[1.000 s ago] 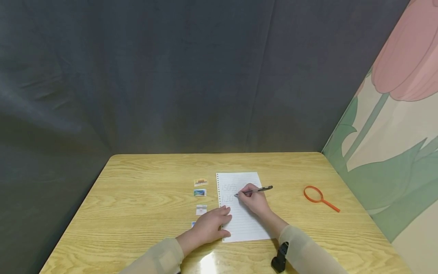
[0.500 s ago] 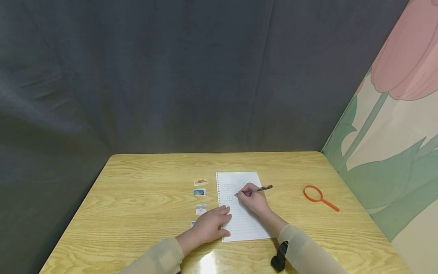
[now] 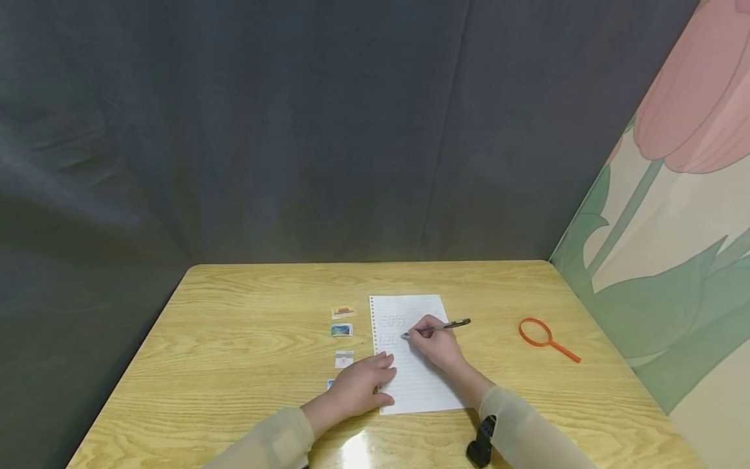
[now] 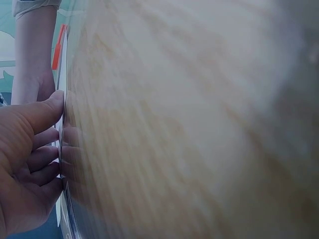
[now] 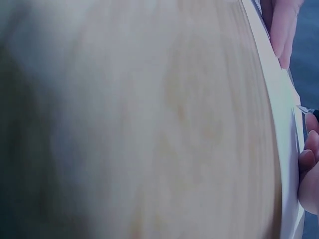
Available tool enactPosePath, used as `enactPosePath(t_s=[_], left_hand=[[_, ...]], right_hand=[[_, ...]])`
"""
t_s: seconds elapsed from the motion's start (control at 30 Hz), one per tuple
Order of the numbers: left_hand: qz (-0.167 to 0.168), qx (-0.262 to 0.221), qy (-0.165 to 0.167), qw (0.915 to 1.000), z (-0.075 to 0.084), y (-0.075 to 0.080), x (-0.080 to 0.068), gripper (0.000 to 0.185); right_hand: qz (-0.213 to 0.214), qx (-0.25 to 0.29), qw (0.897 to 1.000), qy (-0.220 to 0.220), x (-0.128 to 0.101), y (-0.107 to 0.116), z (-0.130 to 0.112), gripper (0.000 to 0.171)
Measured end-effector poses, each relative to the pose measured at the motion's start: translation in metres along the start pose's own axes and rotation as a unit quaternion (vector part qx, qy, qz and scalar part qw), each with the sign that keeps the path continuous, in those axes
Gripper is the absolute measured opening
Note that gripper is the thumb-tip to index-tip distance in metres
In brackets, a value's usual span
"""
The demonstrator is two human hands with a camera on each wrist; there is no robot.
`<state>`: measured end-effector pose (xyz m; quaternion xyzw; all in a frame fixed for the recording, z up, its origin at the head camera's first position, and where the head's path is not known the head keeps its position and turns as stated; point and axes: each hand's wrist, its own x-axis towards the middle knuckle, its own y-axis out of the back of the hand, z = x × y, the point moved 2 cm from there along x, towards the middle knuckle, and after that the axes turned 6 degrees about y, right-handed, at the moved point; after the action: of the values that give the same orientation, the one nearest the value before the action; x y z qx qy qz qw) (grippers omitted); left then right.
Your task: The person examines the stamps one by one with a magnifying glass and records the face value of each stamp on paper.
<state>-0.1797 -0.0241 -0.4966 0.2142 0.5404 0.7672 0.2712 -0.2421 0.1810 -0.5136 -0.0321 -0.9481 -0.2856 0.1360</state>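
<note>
My right hand [image 3: 436,345] pinches a dark pen [image 3: 458,323], its tip at the lined sheet of paper [image 3: 418,391]. Two rows of faint handwriting stand on the upper left of the sheet, the lower one reading roughly 1.20. Over the sheet's lower left edge rests my left hand [image 3: 362,385], fingers spread and relaxed. In the left wrist view the fingertips [image 4: 56,102] touch the paper's edge. The right wrist view catches the pen tip [image 5: 305,109] against the paper [image 5: 286,149]. Left of the sheet lie several small stamp-like pictures [image 3: 342,329], the nearest partly hidden by my left hand.
An orange magnifying glass [image 3: 562,350] lies on the wooden table [image 3: 246,352] to the right. A dark curtain [image 3: 328,143] hangs behind, and a wall with a painted tulip [image 3: 691,117] borders the right side. A black strap device [image 3: 482,443] is at my right wrist.
The pen's back end has shifted slightly right and down, and my right hand has moved very slightly with it. The left hand stays on the paper.
</note>
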Motion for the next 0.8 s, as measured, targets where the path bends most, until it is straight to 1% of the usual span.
enactPosePath(t_s=[0.17, 0.3, 0.47, 0.63, 0.8], left_hand=[[0.001, 0.001, -0.002, 1.0000, 0.000, -0.001, 0.000, 0.055], [0.002, 0.002, -0.002, 1.0000, -0.001, -0.002, 0.001, 0.055], [0.006, 0.004, -0.005, 1.0000, -0.001, -0.002, 0.001, 0.054], [0.007, 0.002, -0.006, 1.0000, -0.001, -0.001, 0.001, 0.054], [0.008, 0.002, -0.009, 0.9999, -0.001, -0.001, 0.001, 0.052]], right_hand=[[-0.014, 0.008, 0.999, 0.029, -0.001, -0.003, -0.001, 0.012], [-0.014, 0.001, 0.999, 0.032, -0.001, -0.003, 0.000, 0.012], [0.002, -0.007, 1.000, 0.021, 0.000, 0.001, 0.003, 0.011], [0.018, -0.004, 1.000, 0.007, -0.001, 0.009, 0.004, 0.011], [0.008, 0.002, 1.000, -0.001, -0.002, 0.009, 0.006, 0.010]])
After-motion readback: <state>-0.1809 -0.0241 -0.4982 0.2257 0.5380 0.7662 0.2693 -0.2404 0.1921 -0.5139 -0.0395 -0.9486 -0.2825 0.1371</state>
